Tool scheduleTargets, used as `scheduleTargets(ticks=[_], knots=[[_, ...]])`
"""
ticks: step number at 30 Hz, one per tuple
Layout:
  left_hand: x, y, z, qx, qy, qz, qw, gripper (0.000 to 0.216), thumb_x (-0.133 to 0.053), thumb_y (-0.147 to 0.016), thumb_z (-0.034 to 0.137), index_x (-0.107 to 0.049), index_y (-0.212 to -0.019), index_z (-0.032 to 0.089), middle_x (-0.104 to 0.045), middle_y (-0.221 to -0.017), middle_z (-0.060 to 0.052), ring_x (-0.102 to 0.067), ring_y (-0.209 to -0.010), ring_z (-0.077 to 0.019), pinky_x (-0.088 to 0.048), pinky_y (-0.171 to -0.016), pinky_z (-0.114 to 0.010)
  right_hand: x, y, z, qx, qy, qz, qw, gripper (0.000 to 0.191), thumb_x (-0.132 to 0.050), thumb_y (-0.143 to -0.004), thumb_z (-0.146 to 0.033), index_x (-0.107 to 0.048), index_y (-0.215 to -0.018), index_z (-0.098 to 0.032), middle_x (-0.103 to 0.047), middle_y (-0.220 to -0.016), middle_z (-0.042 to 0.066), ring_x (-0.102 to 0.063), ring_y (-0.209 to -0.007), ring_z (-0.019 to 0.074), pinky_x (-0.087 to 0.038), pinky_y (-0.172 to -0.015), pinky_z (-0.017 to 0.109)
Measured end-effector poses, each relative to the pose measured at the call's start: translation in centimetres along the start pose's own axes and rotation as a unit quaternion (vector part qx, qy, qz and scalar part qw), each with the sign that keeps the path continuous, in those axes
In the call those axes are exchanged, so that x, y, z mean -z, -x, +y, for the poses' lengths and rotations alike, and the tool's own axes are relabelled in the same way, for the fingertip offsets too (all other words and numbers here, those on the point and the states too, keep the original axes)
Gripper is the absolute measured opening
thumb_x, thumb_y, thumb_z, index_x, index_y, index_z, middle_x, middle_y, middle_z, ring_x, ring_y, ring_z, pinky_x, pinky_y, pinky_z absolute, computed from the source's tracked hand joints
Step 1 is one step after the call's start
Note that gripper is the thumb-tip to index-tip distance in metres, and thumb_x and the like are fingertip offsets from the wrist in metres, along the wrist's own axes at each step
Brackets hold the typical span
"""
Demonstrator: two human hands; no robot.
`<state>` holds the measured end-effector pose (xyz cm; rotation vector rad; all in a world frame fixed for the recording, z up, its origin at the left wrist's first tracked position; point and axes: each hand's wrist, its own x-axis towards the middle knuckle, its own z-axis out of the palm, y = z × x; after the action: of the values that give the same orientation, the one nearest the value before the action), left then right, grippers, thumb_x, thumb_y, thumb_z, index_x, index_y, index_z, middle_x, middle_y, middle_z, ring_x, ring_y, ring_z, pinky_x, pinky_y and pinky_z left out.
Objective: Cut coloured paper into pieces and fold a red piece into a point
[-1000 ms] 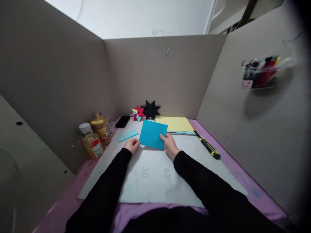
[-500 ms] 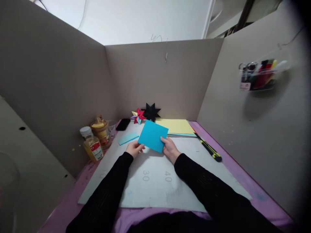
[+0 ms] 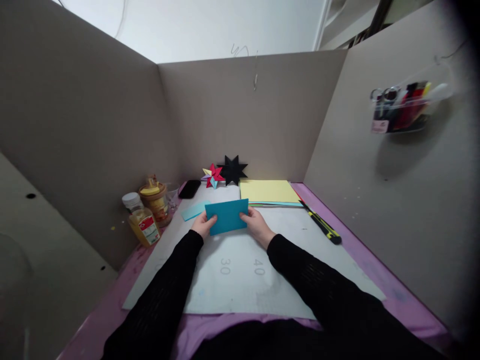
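Paper (image 3: 227, 218), blue and handheld, partly hides a paler blue piece (image 3: 193, 211).

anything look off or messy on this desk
Slightly: reddish stains break up the purple cloth beside the bottle, and the printed 30 and 40 on the white board lie sideways to the person.

Long black sleeves (image 3: 165, 295) with faint, short streaks (image 3: 313, 275) end in plain black cuffs (image 3: 275, 246)

Plain blue paper (image 3: 227, 217), black star (image 3: 233, 171), yellow sheet (image 3: 268, 191), black-and-yellow cutter (image 3: 323, 228), lilac cloth (image 3: 356, 252)
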<state>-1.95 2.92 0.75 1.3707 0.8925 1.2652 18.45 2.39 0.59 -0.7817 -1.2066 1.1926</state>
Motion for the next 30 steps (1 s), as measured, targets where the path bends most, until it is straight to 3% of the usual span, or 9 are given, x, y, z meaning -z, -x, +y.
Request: scheduleTargets(ticks=[4,15,20,23,25,26,28,30], knots=[[-0.6,0.4,-0.2,0.042,0.001,-0.004,0.999,0.056,-0.071,-0.060,0.050,-0.060,-0.097,0.010,-0.069,-0.094,-0.013,-0.064,-0.085,-0.0252,-0.049,-0.080,-0.039,-0.1,0.2,0.3,-0.007,-0.018,-0.003,1.000,0.029,-0.063,-0.069,-0.032,-0.061,-0.095,-0.019,-0.068,-0.088,0.003,-0.060,-0.079,0.0182,-0.046,-0.075,0.031],[-0.5,0.4,-0.4,0.045,0.002,0.018,0.999,0.059,-0.075,-0.054,0.053,-0.064,-0.091,0.009,-0.069,-0.093,-0.014,-0.064,-0.086,-0.0272,-0.048,-0.083,-0.041,0.1,0.3,0.6,0.011,0.023,-0.022,0.999,0.029,-0.058,-0.073,-0.032,-0.062,-0.098,-0.019,-0.067,-0.090,0.003,-0.058,-0.079,0.0178,-0.044,-0.078,0.032],[-0.6,0.3,-0.4,0.057,0.042,0.038,0.997,0.067,-0.071,-0.059,0.054,-0.058,-0.107,0.008,-0.068,-0.096,-0.015,-0.065,-0.083,-0.0255,-0.051,-0.075,-0.039,0.9,0.1,0.7,0.013,0.147,0.027,0.989,0.016,-0.063,-0.065,-0.033,-0.061,-0.068,-0.017,-0.061,-0.063,-0.001,-0.050,-0.060,0.0144,-0.040,-0.059,0.025],[0.4,-0.1,-0.3,0.058,-0.079,0.098,0.990,0.056,-0.058,-0.072,0.051,-0.056,-0.112,0.012,-0.068,-0.094,-0.013,-0.065,-0.081,-0.0241,-0.051,-0.071,-0.038,2.0,-0.5,1.0,0.002,0.203,0.071,0.977,0.020,-0.064,-0.062,-0.034,-0.055,-0.056,-0.017,-0.051,-0.051,-0.003,-0.042,-0.052,0.0120,-0.033,-0.051,0.024],[1.7,-0.3,0.0,0.034,-0.247,0.145,0.957,0.040,-0.051,-0.079,0.043,-0.061,-0.105,0.014,-0.067,-0.098,-0.013,-0.062,-0.092,-0.0258,-0.048,-0.080,-0.043,2.9,-0.8,1.1,-0.008,0.210,0.109,0.972,0.022,-0.063,-0.062,-0.035,-0.053,-0.055,-0.018,-0.048,-0.049,-0.005,-0.038,-0.050,0.0110,-0.030,-0.049,0.024],[2.3,-0.3,0.1,0.013,-0.352,0.145,0.925,0.032,-0.051,-0.079,0.038,-0.065,-0.097,0.016,-0.065,-0.103,-0.013,-0.058,-0.101,-0.0280,-0.043,-0.088,-0.045,3.3,-1.0,1.2,-0.016,0.207,0.126,0.970,0.022,-0.063,-0.062,-0.036,-0.052,-0.055,-0.018,-0.046,-0.048,-0.005,-0.037,-0.049,0.0106,-0.029,-0.049,0.024],[3.5,-0.2,0.2,0.003,-0.446,0.144,0.883,0.019,-0.059,-0.073,0.031,-0.069,-0.083,0.018,-0.056,-0.123,-0.013,-0.036,-0.124,-0.0367,-0.026,-0.100,-0.055,3.9,-1.2,1.4,-0.030,0.190,0.153,0.969,0.023,-0.063,-0.061,-0.037,-0.051,-0.055,-0.018,-0.045,-0.047,-0.006,-0.036,-0.048,0.0102,-0.028,-0.048,0.024],[4.2,-0.1,0.2,0.043,-0.554,0.124,0.822,0.019,-0.058,-0.073,0.032,-0.070,-0.083,0.021,-0.046,-0.134,-0.010,-0.020,-0.130,-0.0423,-0.018,-0.099,-0.062,4.2,-1.3,1.5,-0.038,0.172,0.162,0.971,0.024,-0.064,-0.060,-0.038,-0.051,-0.055,-0.018,-0.044,-0.047,-0.006,-0.035,-0.047,0.0099,-0.027,-0.047,0.023]])
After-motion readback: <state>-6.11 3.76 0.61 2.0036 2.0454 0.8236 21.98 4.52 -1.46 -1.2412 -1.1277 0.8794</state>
